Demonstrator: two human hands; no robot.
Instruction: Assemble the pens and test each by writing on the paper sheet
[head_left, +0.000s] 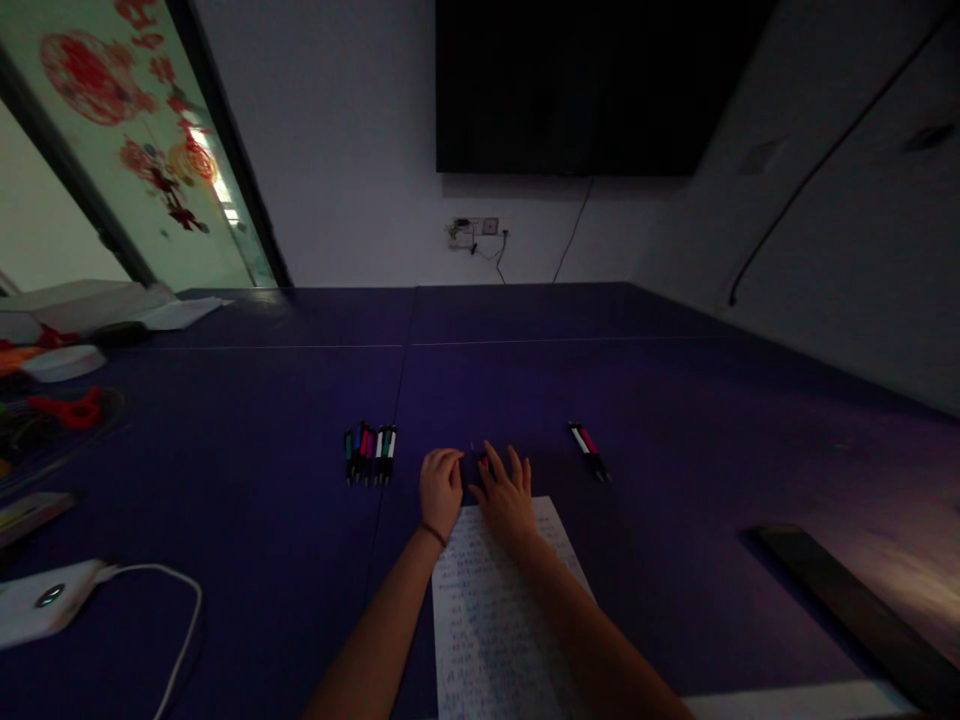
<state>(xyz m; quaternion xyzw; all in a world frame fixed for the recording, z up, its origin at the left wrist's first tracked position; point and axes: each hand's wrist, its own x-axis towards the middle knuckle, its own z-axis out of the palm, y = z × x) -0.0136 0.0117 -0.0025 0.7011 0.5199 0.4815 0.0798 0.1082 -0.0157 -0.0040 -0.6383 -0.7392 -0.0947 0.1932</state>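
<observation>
I have my left grip (pixel 441 485) bunched, contents unclear, my right grip (pixel 508 497) spread over a small dark-and-pink piece (pixel 484 461), pens (pixel 369 452) left of both, seemingly mid-handling, the next move calling for careful fingertip control.

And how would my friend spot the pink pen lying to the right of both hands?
Find the big black screen on the wall, then look down to the dark purple-blue table. Just right of the person's right hand, two pens lie side by side. Yours is the pink pen; its neighbour is the white pen.
</observation>
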